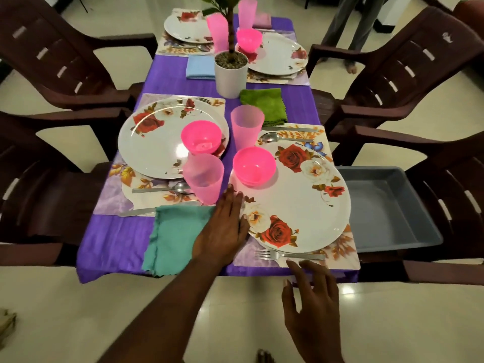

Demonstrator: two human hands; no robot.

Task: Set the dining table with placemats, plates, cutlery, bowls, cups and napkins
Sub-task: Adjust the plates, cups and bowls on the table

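The purple-clothed dining table (pixel 117 239) carries my near-right floral white plate (pixel 301 205); my left hand (pixel 222 231) lies flat, fingers straight, on the teal cloth napkin (pixel 172 239) beside it; my right hand (pixel 311 307) hovers open, gripping nothing, near the steel fork (pixel 288 255)

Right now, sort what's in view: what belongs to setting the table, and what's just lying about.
Part of the job:
placemats
plates
fork
spoons
pink bowls
pink cups
napkins, including the teal napkin under the flat left hand

Just lying about:
potted plant
grey tub on a chair
brown chairs
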